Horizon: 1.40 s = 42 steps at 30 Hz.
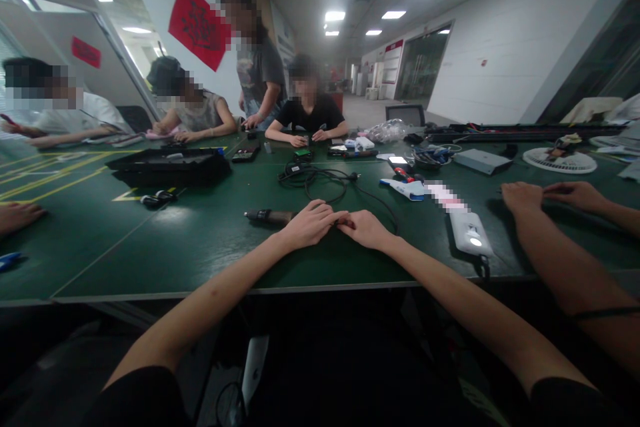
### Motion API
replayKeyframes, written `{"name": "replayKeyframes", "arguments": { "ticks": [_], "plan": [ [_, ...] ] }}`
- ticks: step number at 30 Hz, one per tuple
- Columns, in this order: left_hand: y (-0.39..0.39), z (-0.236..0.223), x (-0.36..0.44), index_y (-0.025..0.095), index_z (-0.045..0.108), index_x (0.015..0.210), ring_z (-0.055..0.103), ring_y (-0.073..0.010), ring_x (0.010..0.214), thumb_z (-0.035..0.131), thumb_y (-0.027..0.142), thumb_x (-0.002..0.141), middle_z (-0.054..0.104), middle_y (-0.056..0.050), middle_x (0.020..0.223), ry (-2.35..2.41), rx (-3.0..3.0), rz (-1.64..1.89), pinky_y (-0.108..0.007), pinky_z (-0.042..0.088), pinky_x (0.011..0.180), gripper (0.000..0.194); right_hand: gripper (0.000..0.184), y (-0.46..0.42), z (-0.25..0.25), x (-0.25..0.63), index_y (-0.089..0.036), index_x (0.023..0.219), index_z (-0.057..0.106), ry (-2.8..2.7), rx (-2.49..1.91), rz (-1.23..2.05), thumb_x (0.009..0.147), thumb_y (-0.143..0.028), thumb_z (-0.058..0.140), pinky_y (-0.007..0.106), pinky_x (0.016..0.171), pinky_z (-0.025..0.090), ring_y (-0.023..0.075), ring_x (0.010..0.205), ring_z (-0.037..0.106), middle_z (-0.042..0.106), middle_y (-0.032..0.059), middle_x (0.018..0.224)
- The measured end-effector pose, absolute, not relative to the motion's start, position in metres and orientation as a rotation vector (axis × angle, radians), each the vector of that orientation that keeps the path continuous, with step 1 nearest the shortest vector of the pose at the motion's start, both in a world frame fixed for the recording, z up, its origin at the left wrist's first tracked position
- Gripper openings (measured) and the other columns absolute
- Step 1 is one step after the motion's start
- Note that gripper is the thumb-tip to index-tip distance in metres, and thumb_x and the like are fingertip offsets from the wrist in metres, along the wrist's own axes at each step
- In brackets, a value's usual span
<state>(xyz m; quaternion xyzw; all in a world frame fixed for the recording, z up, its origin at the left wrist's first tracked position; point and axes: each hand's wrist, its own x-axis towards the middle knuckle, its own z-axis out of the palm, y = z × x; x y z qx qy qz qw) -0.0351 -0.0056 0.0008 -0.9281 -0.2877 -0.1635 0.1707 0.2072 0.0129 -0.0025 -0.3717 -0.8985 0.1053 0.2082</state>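
My left hand and my right hand rest together on the green table, fingertips meeting over a dark tool that lies to the left with a black cable looping behind it. The left hand's fingers curl over the tool's right end. The right hand's fingers are bent and pinch at a small reddish part between the two hands; what it is I cannot make out.
A white power bank lies to the right, a black case at the left. Another person's arms rest at the right edge. Several people sit and stand along the far side, with small devices scattered there.
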Motion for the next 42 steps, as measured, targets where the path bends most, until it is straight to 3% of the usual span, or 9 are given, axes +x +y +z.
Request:
{"name": "replayKeyframes", "arguments": {
  "ticks": [5,9,13,20,27,33,38,42],
  "plan": [
    [-0.0053,0.0003,-0.0347,0.022,0.032,0.162,0.056,-0.0265,0.124,0.051,0.031,0.105,0.066,-0.011,0.127,-0.859,-2.6,-0.483,-0.047,0.036,0.117,0.061,0.016,0.0139,-0.0039,0.2072,-0.018,0.105,0.076,-2.495,-1.028,0.318,0.1,-0.03,0.066,0.025,0.068,0.037,0.0151,0.073,0.063,0.074,0.0037,0.084],
    [-0.0045,-0.0009,-0.0346,0.023,0.031,0.162,0.057,-0.024,0.125,0.048,0.025,0.105,0.066,-0.009,0.127,-0.832,-2.642,-0.487,-0.046,0.034,0.119,0.06,0.015,0.0141,-0.004,0.2079,-0.018,0.103,0.075,-2.489,-1.014,0.323,0.1,-0.031,0.066,0.025,0.068,0.037,0.0146,0.072,0.063,0.074,0.0034,0.084],
    [-0.0033,-0.0014,-0.036,0.02,0.033,0.162,0.057,-0.0256,0.125,0.051,0.032,0.106,0.066,-0.011,0.127,-0.898,-2.604,-0.533,-0.047,0.035,0.118,0.06,0.015,0.0122,-0.0013,0.2084,-0.018,0.106,0.074,-2.495,-1.012,0.346,0.101,-0.03,0.066,0.024,0.067,0.036,0.0137,0.068,0.06,0.072,0.0017,0.078],
    [-0.0018,-0.0031,-0.0377,0.024,0.029,0.164,0.056,-0.0242,0.127,0.049,0.026,0.106,0.071,-0.007,0.124,-0.877,-2.624,-0.501,-0.051,0.028,0.123,0.061,0.017,0.011,0.0005,0.2081,-0.018,0.106,0.075,-2.498,-1.002,0.346,0.101,-0.032,0.066,0.025,0.067,0.037,0.0142,0.069,0.062,0.073,0.0032,0.082],
    [-0.0039,-0.0024,-0.0373,0.025,0.031,0.163,0.053,-0.0239,0.133,0.049,0.025,0.105,0.067,-0.009,0.134,-0.807,-2.651,-0.46,-0.051,0.025,0.125,0.061,0.018,0.0134,-0.0033,0.2077,-0.018,0.099,0.076,-2.491,-1.027,0.281,0.101,-0.033,0.066,0.025,0.069,0.038,0.0155,0.073,0.064,0.075,0.0049,0.086],
    [-0.0043,-0.0026,-0.0374,0.023,0.027,0.165,0.055,-0.0256,0.13,0.052,0.029,0.105,0.068,-0.01,0.13,-0.859,-2.598,-0.471,-0.052,0.029,0.123,0.065,0.016,0.0145,-0.0055,0.2084,-0.02,0.106,0.076,-2.485,-0.998,0.329,0.101,-0.03,0.066,0.024,0.068,0.038,0.015,0.073,0.064,0.074,0.0034,0.086],
    [-0.0042,-0.0029,-0.0379,0.025,0.025,0.165,0.056,-0.0238,0.13,0.05,0.022,0.103,0.069,-0.008,0.129,-0.837,-2.645,-0.482,-0.051,0.029,0.123,0.067,0.016,0.014,-0.0051,0.2083,-0.02,0.107,0.076,-2.478,-1.001,0.338,0.101,-0.031,0.066,0.024,0.069,0.038,0.0151,0.073,0.064,0.074,0.0036,0.086],
    [-0.004,-0.0026,-0.0376,0.024,0.027,0.165,0.055,-0.0257,0.13,0.051,0.029,0.105,0.068,-0.01,0.131,-0.858,-2.612,-0.483,-0.052,0.029,0.123,0.065,0.016,0.0134,-0.0034,0.2088,-0.02,0.105,0.076,-2.495,-0.994,0.337,0.101,-0.032,0.066,0.025,0.068,0.038,0.0152,0.073,0.064,0.075,0.0036,0.086]
  ]
}}
